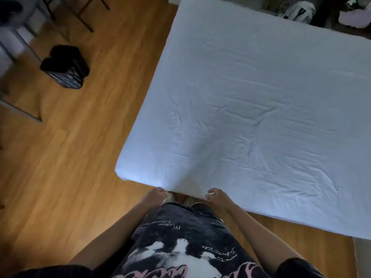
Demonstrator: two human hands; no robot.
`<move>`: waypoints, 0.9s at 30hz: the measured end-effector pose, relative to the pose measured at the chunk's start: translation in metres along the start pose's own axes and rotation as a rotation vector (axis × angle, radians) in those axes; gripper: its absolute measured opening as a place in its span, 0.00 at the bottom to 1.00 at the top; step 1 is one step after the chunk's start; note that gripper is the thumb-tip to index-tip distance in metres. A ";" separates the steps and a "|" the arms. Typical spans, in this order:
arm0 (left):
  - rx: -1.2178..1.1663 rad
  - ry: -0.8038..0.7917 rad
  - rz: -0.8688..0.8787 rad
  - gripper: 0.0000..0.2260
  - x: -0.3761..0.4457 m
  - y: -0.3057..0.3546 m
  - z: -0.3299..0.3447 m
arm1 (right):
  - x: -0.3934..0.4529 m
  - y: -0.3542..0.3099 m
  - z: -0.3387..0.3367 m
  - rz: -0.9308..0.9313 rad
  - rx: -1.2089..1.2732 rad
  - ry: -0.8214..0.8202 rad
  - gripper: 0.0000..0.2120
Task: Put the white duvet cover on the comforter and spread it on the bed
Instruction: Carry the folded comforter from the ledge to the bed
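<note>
The duvet cover (pixel 251 109), white and lightly creased, lay flat over the bed, reaching from the far end to the near edge just in front of us, with shallow wrinkles fanning out from the middle of that near edge. We counted one cover, spread as a single sheet, its near left corner rounded and hanging over the wooden floor (pixel 70 157). Both our arms reached forward and down, side by side. Our left hand (pixel 156 195) sat at the near edge with fingers curled; we could not tell whether they held the fabric. Our right hand (pixel 215 195) rested against the same edge, fingers bent, and its grip was equally unclear. Two hands, then, close together at the edge. On the floor to the left stood one dark box (pixel 65 67).
</note>
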State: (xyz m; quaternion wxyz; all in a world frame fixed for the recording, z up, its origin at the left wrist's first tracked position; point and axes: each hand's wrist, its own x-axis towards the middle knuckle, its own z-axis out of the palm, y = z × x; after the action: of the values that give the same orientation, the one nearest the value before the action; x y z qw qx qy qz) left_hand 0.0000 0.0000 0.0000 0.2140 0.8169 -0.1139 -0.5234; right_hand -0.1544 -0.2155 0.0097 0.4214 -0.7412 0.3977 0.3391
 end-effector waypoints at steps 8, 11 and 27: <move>-0.235 0.207 -0.184 0.08 -0.016 -0.012 -0.002 | 0.023 -0.032 -0.019 -0.167 -0.241 -0.098 0.21; -0.313 0.301 -0.302 0.14 -0.028 -0.015 0.019 | 0.038 -0.044 -0.029 -0.271 -0.361 -0.124 0.21; -0.991 0.768 -0.655 0.17 -0.172 -0.037 0.222 | 0.015 -0.108 0.041 -0.745 -1.220 -0.539 0.23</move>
State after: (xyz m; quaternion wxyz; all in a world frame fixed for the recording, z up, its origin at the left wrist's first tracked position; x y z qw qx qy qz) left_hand -0.2755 0.0517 0.0413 0.4171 0.7426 0.4729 -0.2258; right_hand -0.0601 -0.1479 0.0189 0.1062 -0.8195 -0.2530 0.5032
